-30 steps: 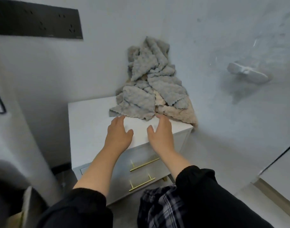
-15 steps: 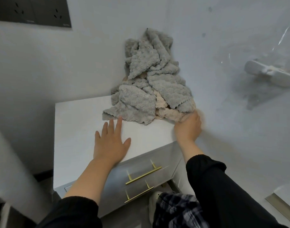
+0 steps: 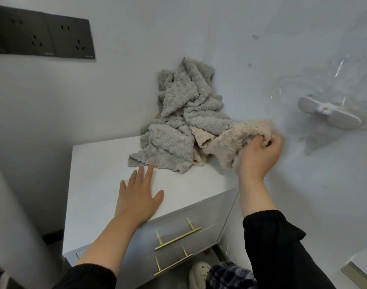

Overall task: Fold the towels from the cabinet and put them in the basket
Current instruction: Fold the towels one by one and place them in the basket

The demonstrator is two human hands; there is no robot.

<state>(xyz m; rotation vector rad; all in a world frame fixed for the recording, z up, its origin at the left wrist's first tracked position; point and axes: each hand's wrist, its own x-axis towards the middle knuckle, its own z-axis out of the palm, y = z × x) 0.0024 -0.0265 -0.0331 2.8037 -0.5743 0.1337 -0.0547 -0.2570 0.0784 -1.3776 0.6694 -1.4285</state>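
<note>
In the head view, the left hand [image 3: 136, 197] lies flat on the white cabinet top [image 3: 95, 184], fingers straight and slightly spread, holding nothing. Just beyond its fingertips is the scalloped edge of a grey towel [image 3: 170, 149]; whether they touch it cannot be told. That towel is the front of a heap of grey towels [image 3: 184, 101] piled into the corner against the wall.

The right hand [image 3: 259, 157] is raised past the cabinet's right edge, its fingers curled round a bunched part of a beige towel [image 3: 228, 142]. From those fingers the beige cloth runs left and tucks under the grey heap, still partly lying on the cabinet top.

Below the left wrist, two brass drawer handles [image 3: 178, 238] cross the cabinet front. To the right of the right hand's fingers a white wall fitting [image 3: 328, 113] sticks out. A dark socket panel [image 3: 40, 36] sits on the wall above and to the left of the left fingers.
</note>
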